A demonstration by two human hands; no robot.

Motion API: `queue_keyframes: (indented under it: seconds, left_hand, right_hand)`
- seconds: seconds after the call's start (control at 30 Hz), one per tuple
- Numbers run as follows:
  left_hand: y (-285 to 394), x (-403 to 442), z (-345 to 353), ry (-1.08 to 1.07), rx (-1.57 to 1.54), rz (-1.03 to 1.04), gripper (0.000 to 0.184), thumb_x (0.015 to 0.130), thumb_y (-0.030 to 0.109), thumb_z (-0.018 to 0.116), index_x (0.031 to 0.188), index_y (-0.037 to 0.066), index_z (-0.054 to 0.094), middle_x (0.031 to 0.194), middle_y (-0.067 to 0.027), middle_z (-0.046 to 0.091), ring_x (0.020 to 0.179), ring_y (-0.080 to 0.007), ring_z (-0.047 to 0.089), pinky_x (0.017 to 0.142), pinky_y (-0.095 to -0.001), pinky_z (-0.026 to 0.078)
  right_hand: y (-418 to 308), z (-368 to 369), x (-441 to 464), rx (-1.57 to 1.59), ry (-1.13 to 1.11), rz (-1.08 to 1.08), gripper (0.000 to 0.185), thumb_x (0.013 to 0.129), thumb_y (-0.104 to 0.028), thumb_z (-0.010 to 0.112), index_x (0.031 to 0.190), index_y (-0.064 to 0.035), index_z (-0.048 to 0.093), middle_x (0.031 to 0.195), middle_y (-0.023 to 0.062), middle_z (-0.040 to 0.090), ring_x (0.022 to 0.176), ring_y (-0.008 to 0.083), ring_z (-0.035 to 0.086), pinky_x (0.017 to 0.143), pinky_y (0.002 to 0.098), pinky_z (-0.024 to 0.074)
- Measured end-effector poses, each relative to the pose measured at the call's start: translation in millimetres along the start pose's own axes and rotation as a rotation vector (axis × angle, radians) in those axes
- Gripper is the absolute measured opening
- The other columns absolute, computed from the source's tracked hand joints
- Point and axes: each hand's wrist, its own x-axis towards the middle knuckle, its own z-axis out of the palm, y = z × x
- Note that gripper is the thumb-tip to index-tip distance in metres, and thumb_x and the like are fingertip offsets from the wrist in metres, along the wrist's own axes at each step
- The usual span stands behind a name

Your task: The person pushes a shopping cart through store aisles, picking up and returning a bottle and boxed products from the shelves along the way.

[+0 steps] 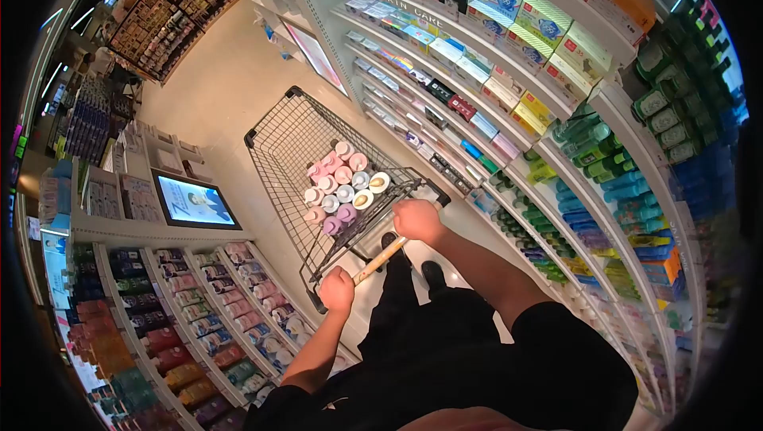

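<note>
A wire shopping cart (278, 153) stands in front of me, its yellowish handle (380, 262) nearest my body. My left hand (336, 289) is wrapped round the left end of the handle. Round the right end, my right hand (417, 219) is closed. Several pump-top bottles (343, 174) in pink, white and purple stand upright, grouped in the cart at the end near the handle. Two of them, the white ones with a gold mark (379, 182), are at the group's right edge.
Curved shelves (445, 57) of boxes and bottles rise along the right. On the left are low shelves (183, 304) of packets and a lit screen (195, 201). Tan floor (207, 97) runs ahead to a far display rack (171, 13). My shoes (433, 276) are behind the cart.
</note>
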Motion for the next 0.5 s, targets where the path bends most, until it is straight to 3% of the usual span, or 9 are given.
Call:
queue_keyframes:
  seconds: [0.17,0.33,0.4,0.47,0.5]
  left_hand:
    - [-6,39,-18,-0.048,-0.035,-0.004,0.029,0.099,0.027,0.053,0.089,0.009,0.073,0.089,-0.0238,0.074,0.083,-0.0492,0.071,0.076,-0.0615,0.054]
    - [-6,81,-35,-0.088,-0.064,0.019,0.026,0.1,0.024,0.053,0.085,0.006,0.064,0.088,-0.0241,0.073,0.084,-0.0488,0.07,0.074,-0.062,0.051]
    - [-22,90,-30,-0.067,-0.186,0.082,0.025,0.101,0.024,0.054,0.089,0.007,0.069,0.091,-0.0223,0.074,0.085,-0.0471,0.07,0.075,-0.0602,0.052]
    - [-17,105,-38,-0.113,-0.208,0.046,0.026,0.102,0.026,0.056,0.094,0.008,0.073,0.092,-0.02,0.075,0.086,-0.0455,0.072,0.075,-0.0585,0.055]
    - [-17,114,-40,-0.125,-0.214,0.046,0.026,0.102,0.026,0.056,0.094,0.008,0.073,0.092,-0.02,0.075,0.086,-0.0455,0.072,0.075,-0.0585,0.055]
  right_hand:
    - [-11,7,42,-0.007,-0.016,0.066,0.018,0.089,-0.02,0.06,0.092,-0.0073,0.073,0.09,0.0152,0.075,0.087,0.0381,0.075,0.077,0.0537,0.061]
    - [-32,-16,98,-0.12,-0.335,0.232,0.022,0.093,-0.02,0.056,0.095,-0.0098,0.076,0.101,0.0138,0.079,0.102,0.037,0.076,0.088,0.0519,0.0613]
    - [-40,-14,108,-0.141,-0.401,0.312,0.022,0.093,-0.02,0.056,0.095,-0.0099,0.076,0.102,0.0136,0.079,0.104,0.0365,0.076,0.089,0.0512,0.0614]
    - [-19,9,116,-0.116,-0.154,0.131,0.02,0.091,-0.022,0.057,0.084,-0.0083,0.07,0.089,0.0164,0.076,0.089,0.0416,0.073,0.079,0.0569,0.0595]
    - [-19,10,123,-0.122,-0.163,0.14,0.02,0.091,-0.022,0.057,0.084,-0.0083,0.07,0.089,0.0164,0.076,0.089,0.0416,0.073,0.079,0.0569,0.0595]
